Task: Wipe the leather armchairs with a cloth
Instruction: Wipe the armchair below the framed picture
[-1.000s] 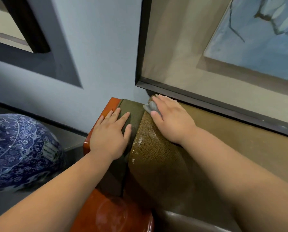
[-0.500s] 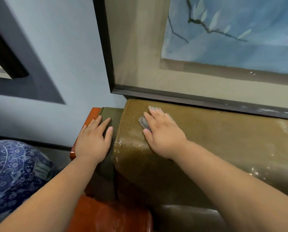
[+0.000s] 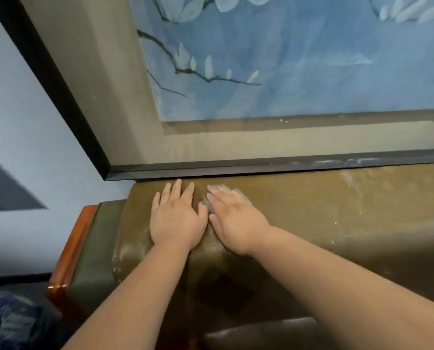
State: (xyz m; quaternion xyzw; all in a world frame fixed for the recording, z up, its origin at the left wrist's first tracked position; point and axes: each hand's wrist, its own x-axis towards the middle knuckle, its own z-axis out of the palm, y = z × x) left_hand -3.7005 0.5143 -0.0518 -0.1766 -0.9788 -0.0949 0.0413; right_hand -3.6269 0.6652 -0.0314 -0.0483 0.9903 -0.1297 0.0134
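The olive-brown leather armchair's backrest top (image 3: 311,205) runs across the middle of the head view, with pale dusty streaks towards the right. My right hand (image 3: 233,218) lies flat on it with straight fingers, pressing a small grey cloth (image 3: 207,204) that shows only as a sliver at the thumb side and fingertips. My left hand (image 3: 176,218) rests flat on the leather right beside it, fingers straight, thumb nearly touching the right hand.
A large black-framed painting (image 3: 236,169) stands on the wall just behind the backrest, its lower edge a finger's length from my fingertips. A red-brown wooden frame (image 3: 72,248) borders the chair on the left. A blue-and-white porcelain vase (image 3: 6,324) sits at the lower left.
My left hand has left the chair's left edge and moved right onto the backrest beside the right hand. The right hand with the cloth has slid rightwards along the top.
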